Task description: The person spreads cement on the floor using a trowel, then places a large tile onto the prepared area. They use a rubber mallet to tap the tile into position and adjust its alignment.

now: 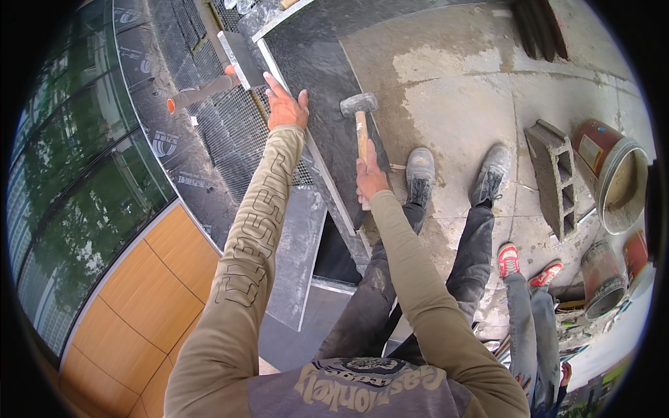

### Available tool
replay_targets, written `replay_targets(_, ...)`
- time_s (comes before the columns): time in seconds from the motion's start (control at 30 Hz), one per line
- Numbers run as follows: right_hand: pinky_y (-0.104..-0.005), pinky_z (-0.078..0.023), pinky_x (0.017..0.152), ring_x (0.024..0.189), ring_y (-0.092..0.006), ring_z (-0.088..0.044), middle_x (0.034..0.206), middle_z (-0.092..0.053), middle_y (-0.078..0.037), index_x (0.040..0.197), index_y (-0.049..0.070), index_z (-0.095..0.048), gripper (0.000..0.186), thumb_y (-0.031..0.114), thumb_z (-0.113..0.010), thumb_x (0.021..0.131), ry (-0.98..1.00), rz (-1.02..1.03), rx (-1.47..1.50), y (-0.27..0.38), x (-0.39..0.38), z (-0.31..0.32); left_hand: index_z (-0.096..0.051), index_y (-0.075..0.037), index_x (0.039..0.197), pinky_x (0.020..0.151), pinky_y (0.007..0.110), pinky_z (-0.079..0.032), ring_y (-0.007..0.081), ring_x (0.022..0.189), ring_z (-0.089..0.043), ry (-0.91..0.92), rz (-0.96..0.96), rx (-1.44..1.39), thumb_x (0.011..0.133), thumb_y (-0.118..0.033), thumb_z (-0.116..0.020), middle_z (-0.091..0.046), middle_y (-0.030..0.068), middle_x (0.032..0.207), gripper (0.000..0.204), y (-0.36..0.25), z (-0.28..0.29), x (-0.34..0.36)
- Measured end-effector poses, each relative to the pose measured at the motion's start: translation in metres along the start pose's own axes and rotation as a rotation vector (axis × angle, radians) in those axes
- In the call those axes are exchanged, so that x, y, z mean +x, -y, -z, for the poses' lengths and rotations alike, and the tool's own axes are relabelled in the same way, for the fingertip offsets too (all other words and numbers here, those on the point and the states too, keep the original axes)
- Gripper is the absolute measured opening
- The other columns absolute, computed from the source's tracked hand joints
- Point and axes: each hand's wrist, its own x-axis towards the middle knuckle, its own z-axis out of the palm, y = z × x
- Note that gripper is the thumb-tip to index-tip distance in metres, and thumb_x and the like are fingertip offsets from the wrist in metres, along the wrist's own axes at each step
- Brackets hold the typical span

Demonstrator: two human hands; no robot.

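At the dark-grey stone slab (313, 63), the right hand (372, 174) gripped a grey-headed wooden-handled hammer (362, 129), the left hand's (286, 111) fingers open, seemingly mid-adjustment, any tap calling for clear fingers.

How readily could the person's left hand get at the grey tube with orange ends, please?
Probably yes: the left hand looks open and close by, and the grey tube's middle lies uncovered, though the grey block stands near its right end.

Grey cinder block (546, 174) sat on the right side of the frame, big reddish bucket (591, 145) just beside it, someone's red sneakers (509, 260) lower right, greenish windows (77, 132) upper left.
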Motion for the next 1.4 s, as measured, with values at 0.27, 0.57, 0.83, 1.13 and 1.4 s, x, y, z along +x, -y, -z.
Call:
replay_targets(0.27,-0.0339,-0.047,0.039,0.045,-0.0159,-0.048,0.069,-0.050,-0.007,0.165,0.036,-0.007,0.069,0.027,-0.046,0.109,-0.110,-0.036,0.270,0.014,-0.013,0.038,0.014,-0.007,0.162,0.091,0.053,-0.055,0.0504,0.100,-0.069,0.095,0.045,-0.046,0.099,-0.038,-0.062,-0.065,0.0359,0.115,0.103,0.011,0.000,-0.001)
replay_targets(0.57,-0.0365,-0.046,0.042,0.048,-0.0151,-0.046,0.070,-0.047,-0.005,0.163,0.043,-0.009,0.069,0.028,-0.049,0.108,0.074,-0.191,0.233,-0.009,-0.006,0.012,0.012,-0.010,0.163,0.087,0.052,-0.057,0.0477,0.103,-0.069,-0.012,0.032,-0.087,0.099,-0.032,-0.062,-0.058,0.0351,0.129,0.101,0.005,0.005,0.004)
replay_targets(0.83,-0.0430,-0.053,0.047,0.051,-0.0218,-0.060,0.070,-0.060,-0.011,0.155,0.011,-0.033,0.064,0.028,-0.058,0.099,0.219,-0.146,-0.403,0.012,0.009,0.104,0.010,-0.012,0.164,0.090,0.054,-0.055,0.0517,0.103,-0.067,0.037,0.066,-0.124,0.100,-0.028,-0.061,-0.058,0.0402,0.128,0.096,0.004,-0.001,-0.009)
replay_targets(1.13,-0.0438,-0.059,0.092,0.098,-0.0352,-0.074,0.106,-0.074,-0.026,0.125,-0.003,-0.062,0.051,0.032,-0.069,0.088,-0.201,-0.097,-0.467,0.000,0.085,0.208,0.007,-0.005,0.162,0.105,0.052,-0.048,0.0552,0.124,-0.057,0.015,-0.021,-0.103,0.101,-0.028,-0.060,-0.048,0.0444,0.141,0.093,0.015,-0.017,-0.001)
replay_targets(1.4,-0.0480,-0.056,0.098,0.116,-0.0376,-0.069,0.125,-0.069,-0.025,0.126,0.001,-0.066,0.040,0.022,-0.056,0.094,-0.228,-0.252,-0.747,-0.084,0.051,0.231,0.016,-0.004,0.160,0.109,0.049,-0.046,0.0522,0.128,-0.055,0.058,-0.059,-0.037,0.103,-0.033,-0.056,-0.046,0.0427,0.144,0.096,0.037,-0.034,0.015)
